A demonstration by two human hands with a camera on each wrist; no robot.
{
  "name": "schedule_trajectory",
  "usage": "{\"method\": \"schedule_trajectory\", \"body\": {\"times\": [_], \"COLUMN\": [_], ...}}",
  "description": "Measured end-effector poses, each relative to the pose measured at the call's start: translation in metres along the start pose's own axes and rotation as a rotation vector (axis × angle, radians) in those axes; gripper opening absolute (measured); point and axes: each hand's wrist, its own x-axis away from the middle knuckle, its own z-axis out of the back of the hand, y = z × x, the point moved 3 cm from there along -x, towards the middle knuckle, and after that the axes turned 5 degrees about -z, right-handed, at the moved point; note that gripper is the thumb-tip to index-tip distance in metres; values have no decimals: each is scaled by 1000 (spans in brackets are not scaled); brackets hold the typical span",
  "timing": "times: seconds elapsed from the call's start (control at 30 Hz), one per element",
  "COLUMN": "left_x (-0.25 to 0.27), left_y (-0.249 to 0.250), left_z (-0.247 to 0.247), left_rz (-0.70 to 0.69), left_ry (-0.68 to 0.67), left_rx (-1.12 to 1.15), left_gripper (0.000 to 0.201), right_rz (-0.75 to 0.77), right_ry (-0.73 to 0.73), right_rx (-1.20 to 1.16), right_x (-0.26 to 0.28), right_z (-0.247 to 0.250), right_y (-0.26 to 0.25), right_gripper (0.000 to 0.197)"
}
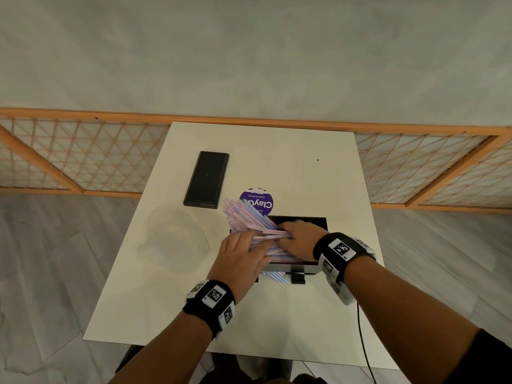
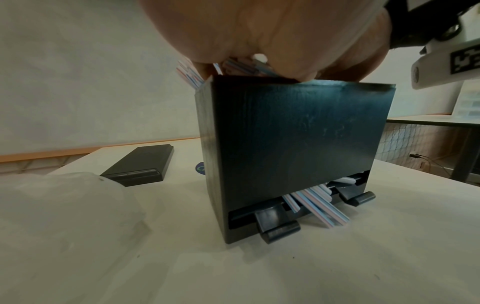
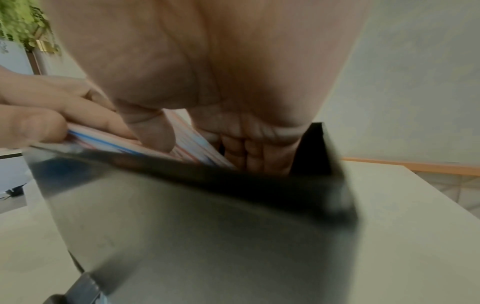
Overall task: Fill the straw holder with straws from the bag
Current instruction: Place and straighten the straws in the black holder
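Note:
The black straw holder (image 1: 310, 221) stands open-topped on the white table (image 1: 277, 314). A thick bundle of striped straws (image 1: 246, 214) leans slantwise out of its top, upper ends pointing far left. My left hand (image 1: 249, 242) grips the bundle's near end from the left. My right hand (image 1: 291, 231) clasps it from the right, thumb on the straws (image 3: 103, 139) and fingers (image 3: 259, 156) reaching down inside the holder (image 3: 207, 226). In the left wrist view a few straws (image 2: 317, 205) poke out of the holder's (image 2: 285, 144) bottom slot. The clear bag (image 1: 177, 239) lies crumpled to the left.
The holder's black lid (image 1: 206, 180) lies flat at the far left of the table. A round purple label (image 1: 259, 202) shows just behind the straws. A black cable (image 1: 363, 342) hangs off the near right edge. A wooden lattice screen (image 1: 83, 159) runs behind the table.

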Motion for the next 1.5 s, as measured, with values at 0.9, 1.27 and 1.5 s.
{"method": "schedule_trajectory", "body": {"times": [0.9, 1.27, 1.5], "left_x": [-2, -2, -2], "left_y": [2, -1, -5], "left_z": [7, 4, 17], "left_rz": [-9, 42, 216], "left_ry": [77, 28, 127], "left_rx": [88, 197, 292], "left_gripper": [41, 50, 66], "right_rz": [213, 240, 97], "right_ry": [138, 199, 112], "right_rx": [46, 135, 245], "right_x": [25, 46, 23], "right_z": [18, 33, 6], "right_y": [-14, -47, -36], "right_gripper": [15, 25, 29]}}
